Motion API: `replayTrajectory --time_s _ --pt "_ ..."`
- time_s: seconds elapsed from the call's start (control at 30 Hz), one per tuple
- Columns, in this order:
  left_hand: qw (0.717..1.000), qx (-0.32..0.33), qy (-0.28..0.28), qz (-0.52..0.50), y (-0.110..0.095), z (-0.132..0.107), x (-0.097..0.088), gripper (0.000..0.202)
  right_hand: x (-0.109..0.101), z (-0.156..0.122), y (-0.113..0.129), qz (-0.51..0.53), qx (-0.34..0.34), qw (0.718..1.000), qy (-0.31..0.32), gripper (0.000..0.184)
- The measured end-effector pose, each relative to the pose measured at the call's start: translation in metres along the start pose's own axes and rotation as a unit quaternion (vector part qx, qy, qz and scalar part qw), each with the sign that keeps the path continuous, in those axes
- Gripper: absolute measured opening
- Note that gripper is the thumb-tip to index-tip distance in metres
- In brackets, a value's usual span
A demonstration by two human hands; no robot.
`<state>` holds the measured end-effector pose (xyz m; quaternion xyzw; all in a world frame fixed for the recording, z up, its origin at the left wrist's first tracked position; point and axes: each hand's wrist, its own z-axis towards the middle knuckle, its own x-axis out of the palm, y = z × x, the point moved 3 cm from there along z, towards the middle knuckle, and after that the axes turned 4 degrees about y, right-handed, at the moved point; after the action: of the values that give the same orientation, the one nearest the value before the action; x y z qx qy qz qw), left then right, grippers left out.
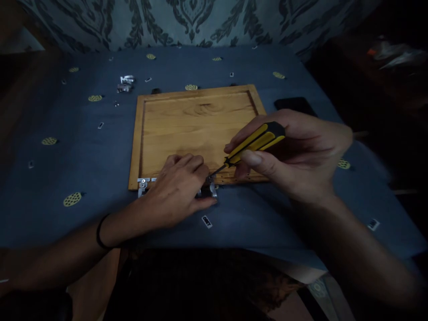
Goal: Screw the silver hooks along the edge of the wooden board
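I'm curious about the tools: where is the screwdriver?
In the head view, right of centre, the screwdriver is in the right hand, its tip by the left hand at the near edge of the wooden panel.

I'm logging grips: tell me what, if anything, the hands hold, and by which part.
The right hand holds the screwdriver by its handle. The left hand covers part of a metal fitting; whether it grips that cannot be told.

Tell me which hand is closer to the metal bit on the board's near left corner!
Left. The left hand is just beside the metal bit, over the board's near edge. The right hand, holding the screwdriver, is farther off, beyond the left hand.
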<state>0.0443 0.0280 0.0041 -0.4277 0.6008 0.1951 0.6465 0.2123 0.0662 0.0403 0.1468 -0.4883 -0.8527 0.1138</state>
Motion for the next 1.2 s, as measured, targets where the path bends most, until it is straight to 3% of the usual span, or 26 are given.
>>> replayTrajectory --time_s 0.3,0.53,0.7,1.0,1.2 --pt "1.0 -0.008 0.007 -0.021 -0.0012 -0.0004 -0.0013 0.029 -0.0006 -0.0056 0.003 -0.046 -0.023 0.998 0.02 0.012" --pt "1.0 -0.009 0.006 -0.012 -0.0004 -0.0007 -0.0001 0.032 -0.0001 0.0003 -0.0003 -0.022 -0.036 0.999 0.0 0.02" --pt "1.0 -0.006 0.005 -0.011 0.0003 -0.0012 0.0005 0.03 0.0027 0.0019 -0.0027 0.04 -0.005 0.999 0.001 0.024" --pt "1.0 0.002 -0.01 0.002 -0.0001 -0.0005 -0.0012 0.029 0.0 -0.0005 -0.0036 0.013 0.024 1.0 0.0 0.009" --pt "1.0 0.008 -0.014 0.001 0.0003 -0.0023 0.001 0.03 0.0001 0.0025 -0.0026 -0.024 -0.029 0.999 -0.027 0.03"
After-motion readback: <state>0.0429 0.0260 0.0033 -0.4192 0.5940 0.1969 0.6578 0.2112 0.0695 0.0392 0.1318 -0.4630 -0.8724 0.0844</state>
